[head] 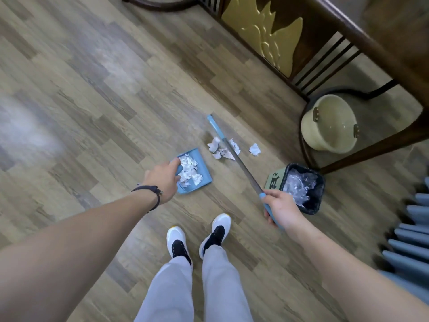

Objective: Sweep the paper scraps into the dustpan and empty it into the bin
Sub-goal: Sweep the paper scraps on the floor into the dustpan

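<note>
Left hand (163, 180): closed around the handle end of the blue dustpan (204, 175), fingers curled over the near-left corner; a dark cord is worn at the wrist. The dustpan is seen flat on the wooden floor (92, 112), just ahead of the shoes, with a heap of crumpled paper (190, 169) already inside.

Centre: loose paper scraps (219, 151) are left on the floor just beyond the dustpan's far-right corner, and one stray scrap (255, 149) lies a little further right. The long-handled broom (232, 154) is laid slantwise across this pile, its blue head beyond the scraps.

Right hand (279, 209): wrapped in a fist on the broom's blue grip, held over the near-left rim of the bin (313, 203). The bin is lined in black, with clear plastic inside, and stands near the dark wooden furniture at right; a pale bucket (329, 124) is set behind it.

Judged roughly half done: one load gathered, one pile outstanding, nothing emptied.

Risks noted:
- The dustpan's open edge does not appear aimed at the remaining pile; scraps could be pushed past its side.
- Light crumpled paper could be flicked out by a brisk stroke.
- The heaped load could be spilled if the dustpan is tilted on lifting.
- The stray scrap could be missed.
</note>
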